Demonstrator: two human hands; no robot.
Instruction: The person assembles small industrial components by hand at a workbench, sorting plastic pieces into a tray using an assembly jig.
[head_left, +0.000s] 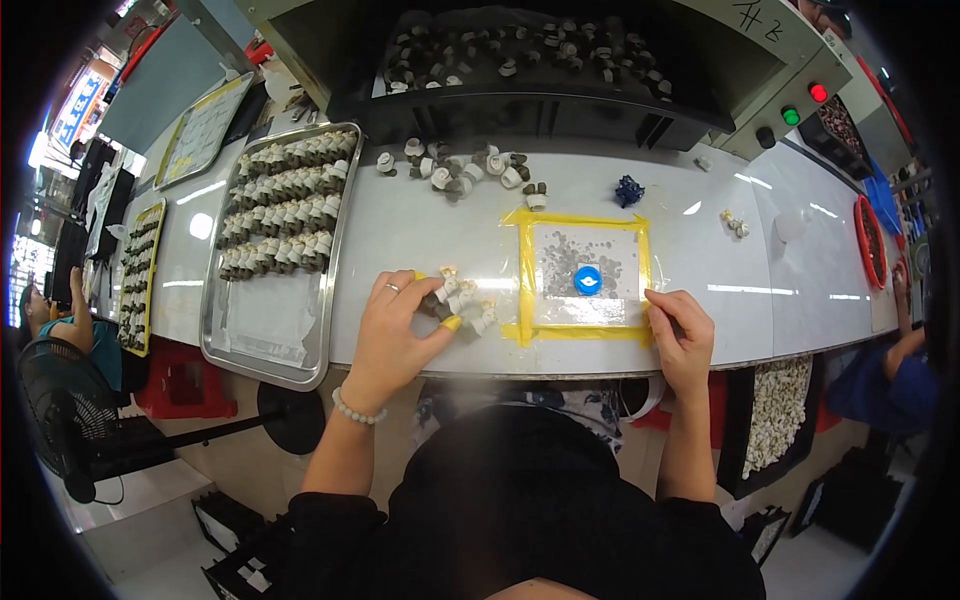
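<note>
Across white bench [720, 255], grasping small white-and-grey pieces [460, 297] with left hand [393, 325], seemingly to bunch them; right hand [686, 338] curled by yellow tape [644, 258] (cannot tell if gripping anything); between both hands, blue cap [588, 281], apparently placed for easy reach; left of left hand, metal tray [318, 340] with rows [280, 210], perhaps for order; ahead, loose pieces [441, 178].

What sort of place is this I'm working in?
Most likely a factory assembly workshop: the silver metal tray holds neat rows of small matching parts, the black bin holds many loose ones, and a machine panel bears red and green controls.
</note>
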